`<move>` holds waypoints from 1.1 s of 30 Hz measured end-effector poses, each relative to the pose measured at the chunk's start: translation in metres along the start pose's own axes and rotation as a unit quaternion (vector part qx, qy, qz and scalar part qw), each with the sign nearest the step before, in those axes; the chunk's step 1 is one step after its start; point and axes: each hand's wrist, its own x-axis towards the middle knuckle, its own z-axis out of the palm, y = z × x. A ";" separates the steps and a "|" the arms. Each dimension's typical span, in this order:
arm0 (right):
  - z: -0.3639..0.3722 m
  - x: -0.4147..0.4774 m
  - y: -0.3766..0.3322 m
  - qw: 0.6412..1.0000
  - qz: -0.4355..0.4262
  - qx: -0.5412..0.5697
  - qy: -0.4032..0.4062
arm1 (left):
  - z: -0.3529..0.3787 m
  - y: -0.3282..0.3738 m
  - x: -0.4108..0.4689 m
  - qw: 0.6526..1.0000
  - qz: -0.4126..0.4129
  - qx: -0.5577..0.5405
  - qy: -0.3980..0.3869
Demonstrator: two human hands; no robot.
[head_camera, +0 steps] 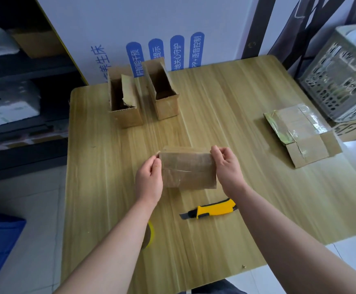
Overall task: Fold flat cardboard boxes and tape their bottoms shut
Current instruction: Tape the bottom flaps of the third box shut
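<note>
A small cardboard box stands on the wooden table in front of me, its taped face toward the camera. My left hand pinches its upper left corner and my right hand grips its upper right edge. A yellow and black utility knife lies on the table just below the box. A roll of tape peeks out from under my left forearm, mostly hidden.
Two folded open boxes stand at the back left of the table. A flat stack of taped cardboard lies at the right. A pale perforated crate sits at the far right edge. Shelving stands to the left.
</note>
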 end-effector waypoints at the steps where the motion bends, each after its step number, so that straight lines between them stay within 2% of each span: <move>1: 0.000 0.002 -0.004 1.000 -0.009 -0.009 0.008 | -0.002 0.004 0.001 1.000 0.003 -0.014 0.011; 4: -0.003 0.005 -0.015 0.999 -0.036 0.012 -0.013 | -0.007 0.013 0.007 0.998 0.016 -0.026 0.051; 7: -0.006 0.005 -0.020 0.996 -0.068 0.017 -0.057 | -0.012 0.015 0.016 0.998 -0.008 -0.026 0.056; 10: -0.005 0.002 -0.020 0.995 -0.076 -0.013 -0.068 | -0.016 0.012 0.023 1.000 -0.005 -0.004 0.019; 15: 0.002 0.000 -0.003 0.996 -0.051 -0.001 -0.075 | -0.021 0.002 0.023 0.998 0.023 0.040 -0.045; 20: 0.004 -0.004 0.014 0.999 -0.025 -0.003 -0.032 | -0.024 -0.010 0.011 0.993 -0.043 -0.068 -0.084; 24: 0.004 -0.003 0.028 1.000 -0.011 -0.002 -0.021 | -0.021 -0.021 0.002 0.993 -0.071 -0.048 -0.086; 26: 0.004 -0.001 0.032 1.000 -0.008 -0.019 -0.018 | -0.021 -0.024 -0.001 0.990 -0.077 -0.025 -0.112; 29: 0.002 -0.003 0.031 0.998 -0.008 -0.057 -0.008 | -0.022 -0.026 0.001 0.986 -0.060 0.025 -0.152; 33: 0.003 -0.015 0.031 0.992 0.033 -0.122 -0.005 | -0.025 -0.020 0.010 0.981 -0.013 0.125 -0.145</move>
